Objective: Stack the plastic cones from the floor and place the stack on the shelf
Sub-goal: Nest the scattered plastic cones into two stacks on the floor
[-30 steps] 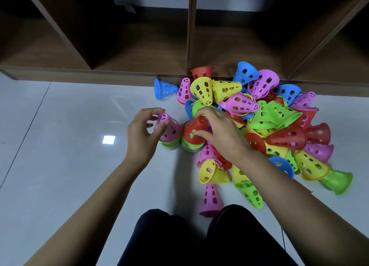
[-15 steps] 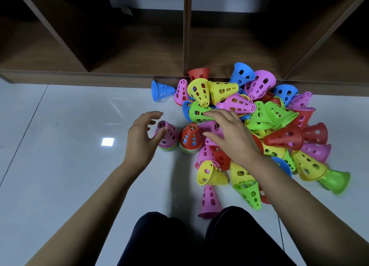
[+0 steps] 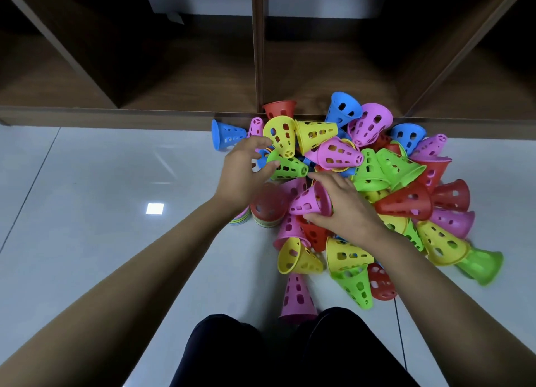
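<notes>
Pink plastic is filling the right hand (image 3: 348, 209): its fingers are curling over a pink cone (image 3: 309, 202) and the thumb is pressing it from below. The cone is lying on its side, with its long axis running left to right and its narrow tip pointing left toward the red-topped stack (image 3: 268, 209), which is standing on the floor (image 3: 101, 183) just beside the tip. In my judgement the cone needs turning upright, mouth down, before it goes over that stack, and the right hand is the nearer one for this.

The left hand (image 3: 242, 170) is reaching further away, fingers spread and relaxed. Its thumb is touching a green cone (image 3: 287, 167), not gripping it as far as I can see. A second low stack (image 3: 240, 219) is showing under the left wrist. The loose cones (image 3: 406, 189) are lying in a heap to the right, some against the lower edge of the wooden shelf (image 3: 174, 116). The floor is glossy white tile, reflecting a light.
</notes>
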